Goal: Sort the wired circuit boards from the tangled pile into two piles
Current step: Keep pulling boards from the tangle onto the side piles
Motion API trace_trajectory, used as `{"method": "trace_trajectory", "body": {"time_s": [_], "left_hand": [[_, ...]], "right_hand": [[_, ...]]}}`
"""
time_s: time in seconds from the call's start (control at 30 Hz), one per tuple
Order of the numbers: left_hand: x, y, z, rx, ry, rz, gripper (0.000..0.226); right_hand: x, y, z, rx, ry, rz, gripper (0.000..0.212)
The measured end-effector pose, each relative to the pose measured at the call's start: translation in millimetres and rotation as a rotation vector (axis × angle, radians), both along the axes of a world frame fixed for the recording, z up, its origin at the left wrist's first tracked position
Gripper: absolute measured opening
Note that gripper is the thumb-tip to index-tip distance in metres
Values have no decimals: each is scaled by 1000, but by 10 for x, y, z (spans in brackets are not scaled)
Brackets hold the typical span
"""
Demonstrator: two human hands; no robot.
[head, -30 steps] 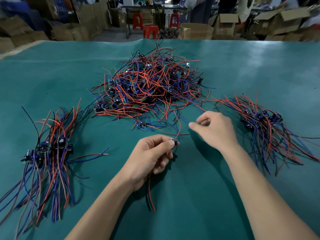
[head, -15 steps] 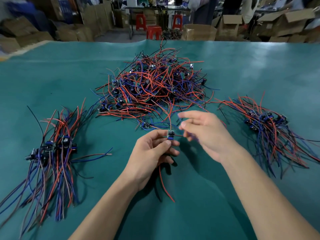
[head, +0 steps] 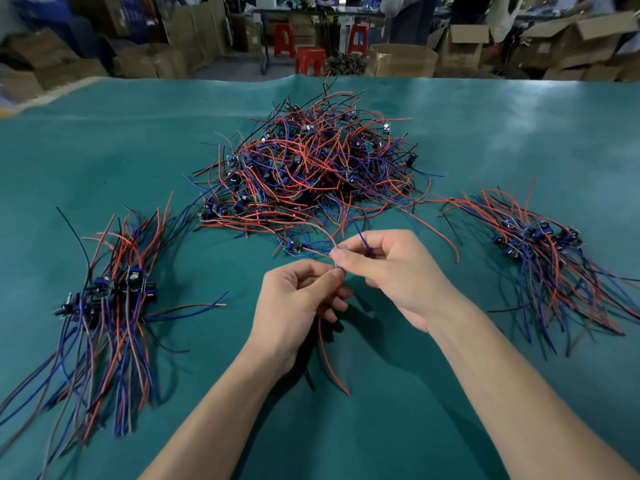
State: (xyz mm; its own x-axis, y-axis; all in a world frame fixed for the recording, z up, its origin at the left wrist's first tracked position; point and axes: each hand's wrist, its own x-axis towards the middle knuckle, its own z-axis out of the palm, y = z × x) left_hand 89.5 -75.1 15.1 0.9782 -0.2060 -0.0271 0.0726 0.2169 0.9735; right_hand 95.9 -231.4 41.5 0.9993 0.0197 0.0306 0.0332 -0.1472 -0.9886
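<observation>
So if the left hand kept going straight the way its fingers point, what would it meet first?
Probably the right hand, whose fingertips sit right against the left hand where both pinch wires; beyond it lies the tangled pile, though depth is unclear.

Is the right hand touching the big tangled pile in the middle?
Apart. The head view shows the right hand pinching wires nearer the person, with green table between it and the tangled pile.

Teal table (head: 485, 133): tangled pile (head: 311, 168), left pile (head: 110, 299), right pile (head: 540, 251).

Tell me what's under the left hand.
A red wire and a black wire hang below the left hand onto the green mat. Whatever the fingers pinch is hidden.
</observation>
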Motion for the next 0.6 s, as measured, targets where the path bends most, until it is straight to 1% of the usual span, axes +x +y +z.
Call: {"method": "trace_trajectory", "body": {"time_s": [0.07, 0.13, 0.23, 0.3, 0.4, 0.47, 0.5, 0.53, 0.6], "left_hand": [[1, 9, 19, -38, 23, -27, 11], [-9, 12, 25, -32, 22, -55, 12], [-45, -6, 25, 47, -19, -135, 13], [-67, -6, 30, 113, -48, -227, 14], [-79, 31, 39, 232, -91, -389, 14], [-90, 50, 49, 292, -116, -448, 14], [-92, 47, 54, 287, -121, -441, 14], [-87, 37, 56, 265, -119, -410, 15], [-66, 21, 47, 232, -110, -336, 17]], "right_hand": [[22, 11, -31, 98, 29, -59, 7], [37, 25, -29, 205, 72, -147, 10], [63, -53, 37, 338, 90, -262, 12], [84, -188, 108, 411, 76, -324, 12], [105, -533, 258, 523, 15, -449, 18], [86, -892, 411, 593, -54, -530, 21], [70, -1103, 507, 581, -86, -540, 21], [53, -1309, 609, 512, -104, -524, 19], [36, -1687, 788, 230, -67, -478, 12]]}}
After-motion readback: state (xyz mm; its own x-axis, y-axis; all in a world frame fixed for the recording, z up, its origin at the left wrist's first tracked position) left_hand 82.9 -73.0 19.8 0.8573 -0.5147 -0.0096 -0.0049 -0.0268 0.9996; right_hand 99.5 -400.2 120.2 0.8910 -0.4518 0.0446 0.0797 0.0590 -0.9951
